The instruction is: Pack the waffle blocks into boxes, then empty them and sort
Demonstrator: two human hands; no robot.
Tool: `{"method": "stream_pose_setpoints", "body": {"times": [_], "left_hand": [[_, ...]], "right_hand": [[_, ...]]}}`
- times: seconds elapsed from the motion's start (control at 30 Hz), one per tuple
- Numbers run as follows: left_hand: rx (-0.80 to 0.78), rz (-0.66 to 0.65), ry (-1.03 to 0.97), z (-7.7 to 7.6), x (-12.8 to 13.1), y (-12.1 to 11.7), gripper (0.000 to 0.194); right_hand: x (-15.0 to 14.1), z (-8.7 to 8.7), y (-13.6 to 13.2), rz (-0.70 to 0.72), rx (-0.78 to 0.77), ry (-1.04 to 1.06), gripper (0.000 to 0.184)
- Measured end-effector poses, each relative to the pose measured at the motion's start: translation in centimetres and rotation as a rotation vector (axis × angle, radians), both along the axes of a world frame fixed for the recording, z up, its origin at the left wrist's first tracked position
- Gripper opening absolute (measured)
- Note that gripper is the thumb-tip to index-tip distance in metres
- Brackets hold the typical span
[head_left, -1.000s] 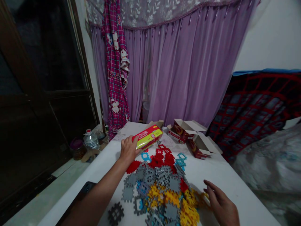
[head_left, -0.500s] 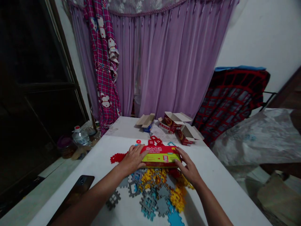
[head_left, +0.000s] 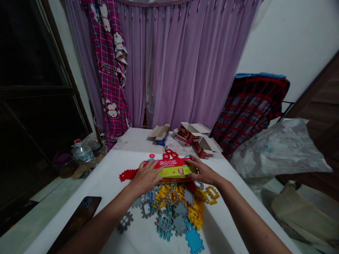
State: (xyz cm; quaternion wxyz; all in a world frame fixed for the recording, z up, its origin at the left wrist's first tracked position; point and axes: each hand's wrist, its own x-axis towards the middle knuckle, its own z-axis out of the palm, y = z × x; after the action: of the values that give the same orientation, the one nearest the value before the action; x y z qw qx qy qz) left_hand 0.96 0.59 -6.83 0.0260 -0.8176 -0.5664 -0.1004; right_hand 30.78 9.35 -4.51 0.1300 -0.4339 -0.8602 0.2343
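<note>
My left hand and my right hand grip opposite ends of a red and yellow-green battery box with Chinese lettering. The box lies flat, low over a heap of interlocking plastic tiles in grey, yellow, blue and red. Its underside and the tiles beneath it are hidden. Red tiles stick out beyond my left hand, and more red ones show behind the box.
A smartphone lies near the white table's left edge. Open red cardboard boxes stand at the far end. A water bottle and jar sit beyond the left edge. A plastic sack lies to the right.
My right hand has moved from beside the tiles onto the box, which now lies flat and nearer me. Both hands hold it. The view has swung left.
</note>
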Motion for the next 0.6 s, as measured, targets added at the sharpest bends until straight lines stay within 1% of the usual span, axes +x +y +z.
{"method": "stream_pose_setpoints", "body": {"times": [0.1, 0.2, 0.4, 0.5, 0.6], "left_hand": [[-0.06, 0.022, -0.053, 0.8, 0.2, 0.1, 0.041], [-0.114, 0.055, -0.067, 1.4, 0.5, 0.2, 0.041], [-0.228, 0.084, -0.038, 2.3, 1.2, 0.8, 0.054], [-0.253, 0.099, -0.026, 3.1, 1.7, 1.4, 0.059], [-0.243, 0.1, 0.036, 3.8, 2.1, 2.1, 0.059]], "right_hand": [[-0.9, 2.1, 0.4, 0.051, 0.001, -0.196, 0.073], [-1.6, 3.3, 0.6, 0.07, -0.001, -0.309, 0.073], [-1.9, 3.7, 0.5, 0.11, 0.031, -0.381, 0.075], [-2.1, 4.0, 0.5, 0.14, 0.06, -0.43, 0.071], [-2.3, 4.3, 0.7, 0.169, 0.112, -0.473, 0.068]]}}
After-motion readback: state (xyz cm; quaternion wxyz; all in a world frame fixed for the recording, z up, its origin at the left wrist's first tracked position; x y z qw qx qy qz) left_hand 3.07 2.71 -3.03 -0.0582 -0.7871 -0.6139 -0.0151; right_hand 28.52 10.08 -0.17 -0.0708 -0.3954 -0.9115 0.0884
